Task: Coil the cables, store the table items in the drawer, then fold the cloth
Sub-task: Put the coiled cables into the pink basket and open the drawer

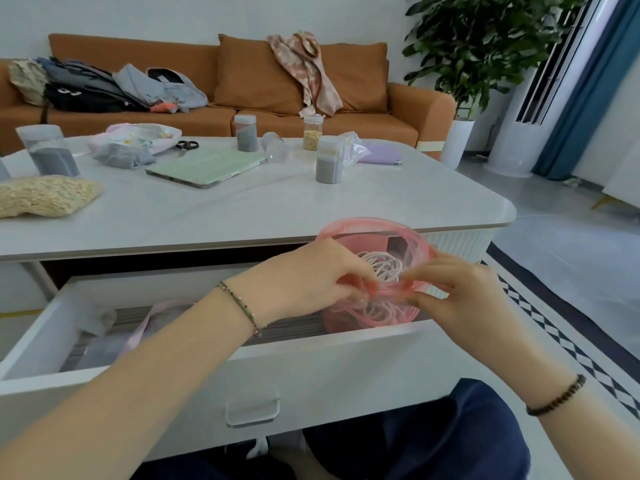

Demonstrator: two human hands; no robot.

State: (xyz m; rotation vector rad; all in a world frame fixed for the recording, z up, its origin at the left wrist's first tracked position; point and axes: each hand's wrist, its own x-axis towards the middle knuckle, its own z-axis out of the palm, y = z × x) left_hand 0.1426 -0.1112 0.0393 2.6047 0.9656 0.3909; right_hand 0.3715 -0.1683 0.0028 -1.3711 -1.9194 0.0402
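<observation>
Coiled white cable [384, 266] lay inside a pink pouch [377, 227] at the right end of the open drawer [311, 362]. The left hand [311, 275] and right hand [460, 292] each pinched the pouch's near rim, fingers curled on it. On the bench [242, 209] behind, a green tablet [207, 166] lay mid-surface, with scissors [187, 144] beyond it towards the far edge.

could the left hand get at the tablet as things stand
Probably not yet: the left hand pinches the pink bag with the right hand. Once freed, bare tabletop leads to the tablet.
</observation>
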